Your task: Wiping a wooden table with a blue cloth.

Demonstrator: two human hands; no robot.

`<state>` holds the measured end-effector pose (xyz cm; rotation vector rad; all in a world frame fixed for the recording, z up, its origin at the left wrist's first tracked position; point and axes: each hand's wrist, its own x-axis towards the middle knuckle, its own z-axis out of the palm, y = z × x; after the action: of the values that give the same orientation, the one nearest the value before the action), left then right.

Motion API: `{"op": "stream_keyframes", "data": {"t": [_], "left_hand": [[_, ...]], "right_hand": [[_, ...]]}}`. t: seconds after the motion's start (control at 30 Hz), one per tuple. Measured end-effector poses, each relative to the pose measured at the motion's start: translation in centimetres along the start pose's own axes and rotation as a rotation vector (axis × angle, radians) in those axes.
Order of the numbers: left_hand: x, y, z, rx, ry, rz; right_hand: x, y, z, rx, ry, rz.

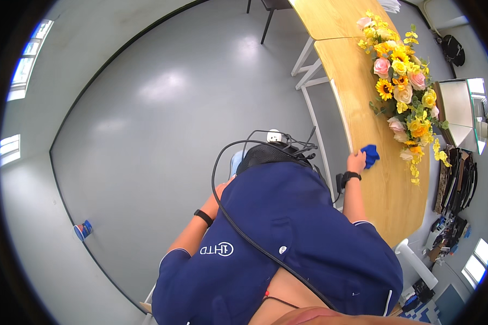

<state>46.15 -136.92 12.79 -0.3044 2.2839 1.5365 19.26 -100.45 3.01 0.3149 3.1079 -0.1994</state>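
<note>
My right hand [355,162] is closed on a bunched blue cloth [370,156], at the near edge of the light wooden table [382,203]. The cloth touches the tabletop. A dark band is round my right wrist. My left hand [224,187] lies close against my body, by the hem of my navy shirt [271,211]. Its fingers are mostly hidden behind the shirt, so whether they grip anything does not show. Farther along the table lies a long arrangement of yellow, pink and cream flowers [402,93] with sunflowers and green leaves.
A black cable [220,208] loops across my front to a black mesh pouch [263,156] with a white plug [274,135]. The table's white legs [313,111] stand on the grey floor [146,124]. A dark chair [274,6] is at the far end. Clothes [456,179] hang beyond the table.
</note>
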Motion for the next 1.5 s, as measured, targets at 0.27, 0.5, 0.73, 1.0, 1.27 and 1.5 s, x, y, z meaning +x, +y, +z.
{"op": "stream_keyframes", "data": {"t": [0.27,0.5,0.73,1.0,1.27,1.5], "left_hand": [[7.9,2.8,-6.7,-0.028,-0.03,0.065],[16.8,2.6,-17.4,0.084,-0.196,0.017],[24.0,-1.7,-28.8,0.385,-0.3,0.206],[31.7,1.9,-35.9,0.528,-0.411,0.451],[37.7,2.0,-39.7,0.5,-0.288,0.419],[46.0,9.7,-50.9,0.347,0.558,0.135]], "right_hand": [[8.0,-14.7,0.6,0.026,0.042,-0.169],[9.6,-18.2,0.9,-0.033,0.134,-0.052],[12.9,-21.3,1.0,-0.028,-0.047,0.392],[16.9,-24.2,3.2,0.214,0.037,0.478],[24.3,-30.9,3.4,0.166,0.016,0.39],[34.5,-40.8,3.3,0.333,0.044,0.151]]}}
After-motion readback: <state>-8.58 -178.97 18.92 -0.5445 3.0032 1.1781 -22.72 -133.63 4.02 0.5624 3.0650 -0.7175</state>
